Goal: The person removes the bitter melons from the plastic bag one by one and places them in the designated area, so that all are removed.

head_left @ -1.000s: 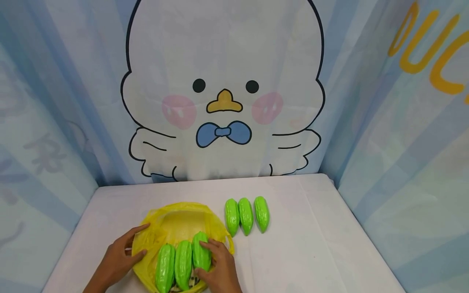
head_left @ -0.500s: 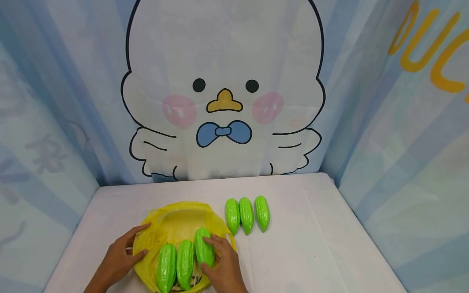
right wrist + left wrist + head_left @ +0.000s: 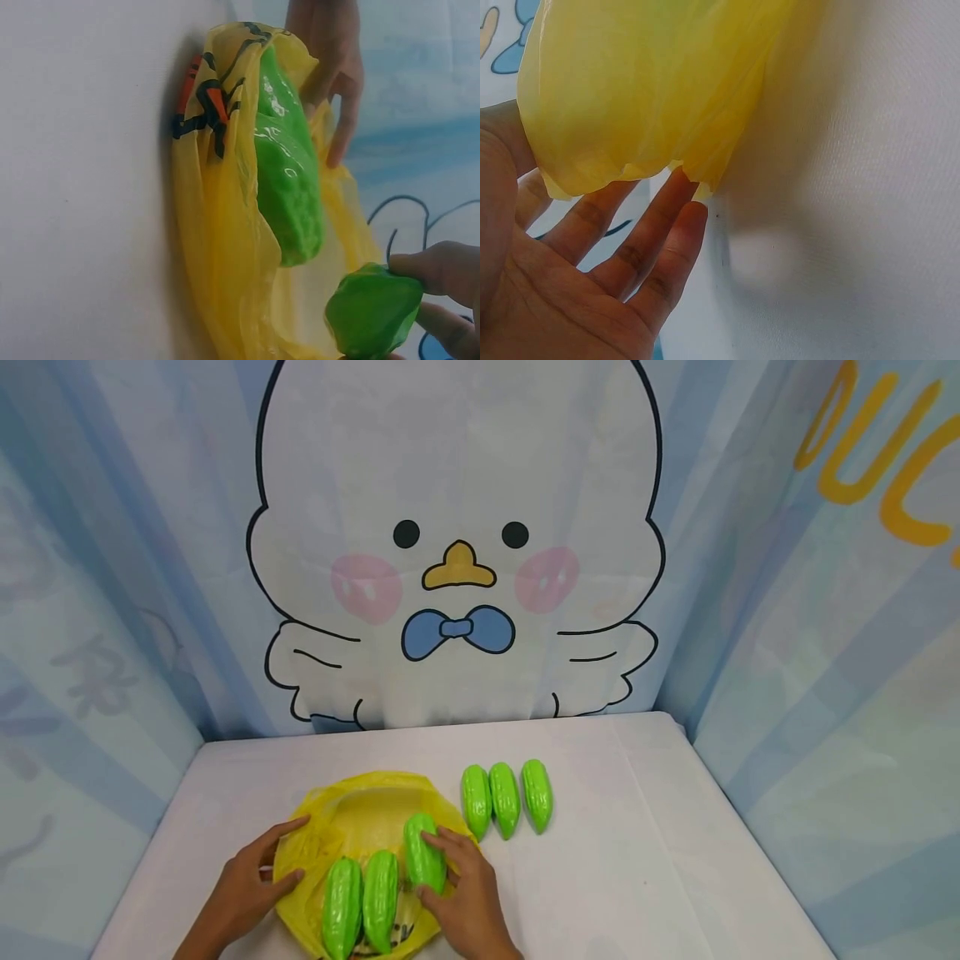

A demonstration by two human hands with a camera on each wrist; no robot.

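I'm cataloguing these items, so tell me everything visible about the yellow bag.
The bag is thin, crinkled yellow material, apparently plastic, partly see-through, with black and orange print. It sits on the table, mouth spread open. Two green gourds lie inside; the right hand holds a third gourd at the mouth. The left hand touches its left side.

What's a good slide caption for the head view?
Right hand gripping one green gourd at a yellow bag, left hand touching the bag's edge.

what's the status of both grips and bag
Left grip touching the yellow bag. Right grip pinching a green vegetable at the bag's mouth. Two more vegetables inside, three others on the table. No obstruction visible.
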